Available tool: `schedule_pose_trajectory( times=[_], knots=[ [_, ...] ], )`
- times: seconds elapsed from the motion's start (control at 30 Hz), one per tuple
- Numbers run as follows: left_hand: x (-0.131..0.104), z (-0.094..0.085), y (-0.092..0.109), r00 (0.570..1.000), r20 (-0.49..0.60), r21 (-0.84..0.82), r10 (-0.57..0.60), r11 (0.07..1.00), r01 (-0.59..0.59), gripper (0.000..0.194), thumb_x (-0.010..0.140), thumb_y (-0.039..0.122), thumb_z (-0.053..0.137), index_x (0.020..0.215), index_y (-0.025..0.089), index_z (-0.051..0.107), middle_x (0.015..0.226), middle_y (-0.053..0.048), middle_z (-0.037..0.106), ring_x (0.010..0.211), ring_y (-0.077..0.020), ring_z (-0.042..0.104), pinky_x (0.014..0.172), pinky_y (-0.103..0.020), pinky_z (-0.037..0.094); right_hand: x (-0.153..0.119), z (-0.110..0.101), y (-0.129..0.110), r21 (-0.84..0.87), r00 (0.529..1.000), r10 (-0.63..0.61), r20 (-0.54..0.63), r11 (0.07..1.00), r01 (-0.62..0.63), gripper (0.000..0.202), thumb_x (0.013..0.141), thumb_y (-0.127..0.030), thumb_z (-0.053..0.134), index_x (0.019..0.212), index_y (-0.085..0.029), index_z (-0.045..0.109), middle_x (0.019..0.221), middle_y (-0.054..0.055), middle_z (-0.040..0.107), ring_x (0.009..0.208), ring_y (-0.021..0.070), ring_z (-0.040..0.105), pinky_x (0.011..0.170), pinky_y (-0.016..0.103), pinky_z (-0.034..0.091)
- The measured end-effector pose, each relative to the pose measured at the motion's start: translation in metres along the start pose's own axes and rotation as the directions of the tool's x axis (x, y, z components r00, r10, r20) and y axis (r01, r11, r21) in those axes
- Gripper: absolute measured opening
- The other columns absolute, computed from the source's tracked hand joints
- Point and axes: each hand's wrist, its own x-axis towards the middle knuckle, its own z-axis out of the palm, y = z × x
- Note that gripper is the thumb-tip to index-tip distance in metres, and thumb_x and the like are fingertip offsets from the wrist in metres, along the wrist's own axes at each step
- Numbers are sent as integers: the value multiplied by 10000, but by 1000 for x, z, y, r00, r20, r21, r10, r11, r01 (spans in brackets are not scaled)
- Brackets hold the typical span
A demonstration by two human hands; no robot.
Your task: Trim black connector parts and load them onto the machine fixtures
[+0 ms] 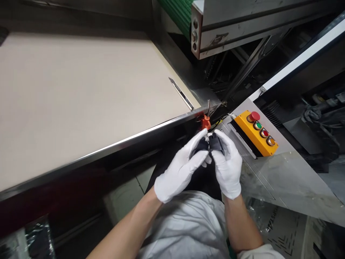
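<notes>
Both hands wear white gloves and meet in front of my body, just off the table's front corner. My left hand is closed around a small black plastic part, mostly covered by the fingers. In my right hand is a second black plastic part, with ridges at its upper end. The two parts sit side by side, close together; whether they touch or join I cannot tell. Right behind the fingertips is an orange tool or clamp at the table edge.
A pale-topped table with a metal rim fills the left. On it lies a utility knife or pen-like tool. At right, a yellow control box carries several buttons. A green conveyor belt with a metal frame juts in above.
</notes>
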Motion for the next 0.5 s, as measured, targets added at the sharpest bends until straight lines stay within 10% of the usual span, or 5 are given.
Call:
schedule_pose_trajectory(
  times=[0.2,0.5],
  knots=[
    [-9,2,11,936,-239,235,258,951,-202,601,791,146,854,1358,266,697,1281,-58,706,1173,-235,672,1023,-307,562,-1,-2,-12,139,1000,0,12,990,-2,621,742,-295,911,1312,-298,665,1202,47,755,1104,223,732,982,366,628],
    [-5,14,13,921,-228,199,315,941,-273,682,733,123,890,1366,222,657,1182,-82,743,1135,-250,716,1041,-340,575,-2,-12,-11,190,997,-31,64,982,18,566,819,-350,851,1338,-309,628,1159,41,754,1078,208,725,977,361,616]
  ],
)
